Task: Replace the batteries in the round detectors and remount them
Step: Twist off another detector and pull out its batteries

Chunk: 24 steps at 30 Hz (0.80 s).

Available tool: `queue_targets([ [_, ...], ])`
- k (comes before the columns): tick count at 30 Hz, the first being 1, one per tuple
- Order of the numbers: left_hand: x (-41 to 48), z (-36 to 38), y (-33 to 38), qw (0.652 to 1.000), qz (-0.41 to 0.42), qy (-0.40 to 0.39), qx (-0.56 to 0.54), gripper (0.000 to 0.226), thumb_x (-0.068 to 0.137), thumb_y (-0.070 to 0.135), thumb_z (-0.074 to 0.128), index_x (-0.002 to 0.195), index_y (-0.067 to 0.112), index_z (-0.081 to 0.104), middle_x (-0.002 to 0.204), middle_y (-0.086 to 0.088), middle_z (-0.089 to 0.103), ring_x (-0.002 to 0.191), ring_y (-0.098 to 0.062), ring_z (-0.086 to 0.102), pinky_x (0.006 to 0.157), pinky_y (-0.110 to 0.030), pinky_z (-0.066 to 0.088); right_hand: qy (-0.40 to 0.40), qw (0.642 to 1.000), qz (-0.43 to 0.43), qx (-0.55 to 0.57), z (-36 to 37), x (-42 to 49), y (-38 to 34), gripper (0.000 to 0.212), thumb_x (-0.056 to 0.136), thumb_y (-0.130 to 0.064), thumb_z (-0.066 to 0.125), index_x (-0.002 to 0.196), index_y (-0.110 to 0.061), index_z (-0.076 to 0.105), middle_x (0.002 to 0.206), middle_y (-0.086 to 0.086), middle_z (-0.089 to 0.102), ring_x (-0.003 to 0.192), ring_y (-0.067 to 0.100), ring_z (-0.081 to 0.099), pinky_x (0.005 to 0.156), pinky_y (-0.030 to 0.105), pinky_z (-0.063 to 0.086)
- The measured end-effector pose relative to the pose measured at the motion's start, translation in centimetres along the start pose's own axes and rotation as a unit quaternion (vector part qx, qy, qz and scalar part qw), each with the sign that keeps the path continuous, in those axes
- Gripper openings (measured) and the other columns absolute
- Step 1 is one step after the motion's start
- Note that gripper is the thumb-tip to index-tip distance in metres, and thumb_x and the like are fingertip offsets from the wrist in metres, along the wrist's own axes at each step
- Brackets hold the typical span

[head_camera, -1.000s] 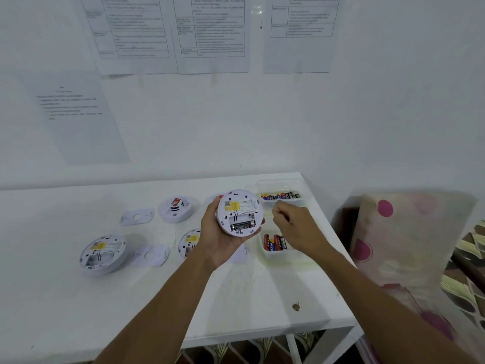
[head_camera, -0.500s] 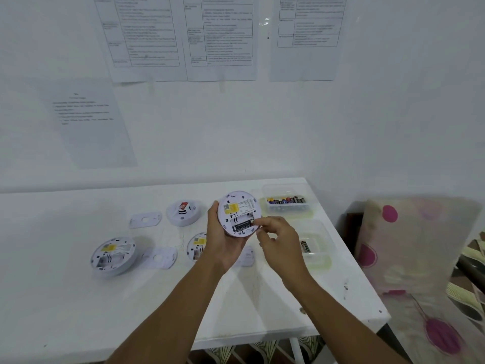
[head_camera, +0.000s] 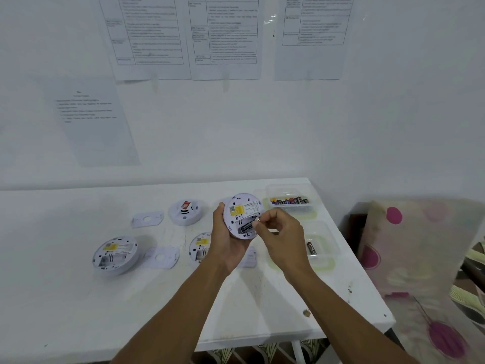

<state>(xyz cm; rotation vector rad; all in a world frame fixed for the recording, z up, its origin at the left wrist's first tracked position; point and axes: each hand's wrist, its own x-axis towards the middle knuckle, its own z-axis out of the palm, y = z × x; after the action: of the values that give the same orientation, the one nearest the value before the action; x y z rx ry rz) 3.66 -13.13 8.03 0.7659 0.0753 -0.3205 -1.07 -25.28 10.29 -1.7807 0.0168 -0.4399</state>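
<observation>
The left hand (head_camera: 227,244) grips the round detector (head_camera: 242,214) above the table (head_camera: 78,298). The right hand (head_camera: 282,233) pinches a battery (head_camera: 247,227) at its slot. Best to hold steady and go gently.

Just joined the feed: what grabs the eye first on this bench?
Mid-frame, the left hand holds a round detector, back side facing the camera, while the right hand pinches a battery at its open compartment. At the right edge of the table, the far tub holds a row of batteries; the near tub holds one loose cell.
</observation>
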Motion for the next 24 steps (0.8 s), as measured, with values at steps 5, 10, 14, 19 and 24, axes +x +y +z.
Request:
queue_targets([
  [5, 0.2, 0.0, 0.0, 0.999, -0.011, -0.03, -0.027, 0.061, 0.093, 0.053, 0.041, 0.133, 0.009, 0.057, 0.129, -0.02, 0.063, 0.114, -0.034, 0.061, 0.098, -0.046, 0.047, 0.0, 0.998, 0.022, 0.051, -2.3, 2.1, 0.3, 0.01, 0.081, -0.01, 0.075, 0.083, -0.014, 0.066, 0.079, 0.006, 0.07, 0.07, 0.014, 0.064, 0.068, 0.027, 0.052],
  [10, 0.7, -1.1, 0.1, 0.998, -0.02, -0.042, -0.053, 0.067, 0.087, 0.055, 0.047, 0.139, 0.012, 0.053, 0.135, -0.018, 0.06, 0.129, -0.04, 0.05, 0.095, -0.049, 0.052, -0.081, 0.983, 0.058, -0.156, -8.3, 6.1, 2.6, 0.008, 0.078, -0.014, 0.075, 0.079, -0.018, 0.069, 0.078, 0.001, 0.071, 0.072, 0.015, 0.064, 0.067, 0.03, 0.053],
  [14, 0.9, -1.2, -0.3, 0.997, -0.034, -0.04, -0.059, 0.069, 0.088, 0.056, 0.046, 0.142, 0.013, 0.049, 0.136, -0.018, 0.059, 0.13, -0.041, 0.051, 0.093, -0.049, 0.054, -0.189, 0.892, 0.073, -0.405, -9.4, 7.3, 5.2, 0.006, 0.083, -0.023, 0.072, 0.08, -0.02, 0.068, 0.084, -0.006, 0.064, 0.08, 0.012, 0.062, 0.067, 0.02, 0.045],
  [19, 1.2, -0.9, -0.3, 0.996, -0.048, -0.04, -0.065, 0.071, 0.084, 0.056, 0.051, 0.141, 0.014, 0.05, 0.136, -0.019, 0.059, 0.13, -0.043, 0.049, 0.088, -0.049, 0.056, -0.228, 0.859, 0.082, -0.451, -8.6, 7.4, 6.8, 0.008, 0.085, -0.022, 0.071, 0.08, -0.016, 0.07, 0.078, -0.005, 0.063, 0.066, 0.015, 0.066, 0.059, 0.02, 0.045],
  [24, 1.3, -0.7, -0.2, 0.996, -0.051, -0.041, -0.065, 0.068, 0.086, 0.055, 0.049, 0.139, 0.013, 0.053, 0.133, -0.019, 0.061, 0.128, -0.041, 0.051, 0.091, -0.049, 0.054, -0.215, 0.877, 0.094, -0.42, -8.3, 7.4, 7.1, 0.007, 0.087, -0.013, 0.066, 0.08, -0.015, 0.069, 0.076, 0.001, 0.066, 0.058, 0.021, 0.066, 0.057, 0.023, 0.05],
])
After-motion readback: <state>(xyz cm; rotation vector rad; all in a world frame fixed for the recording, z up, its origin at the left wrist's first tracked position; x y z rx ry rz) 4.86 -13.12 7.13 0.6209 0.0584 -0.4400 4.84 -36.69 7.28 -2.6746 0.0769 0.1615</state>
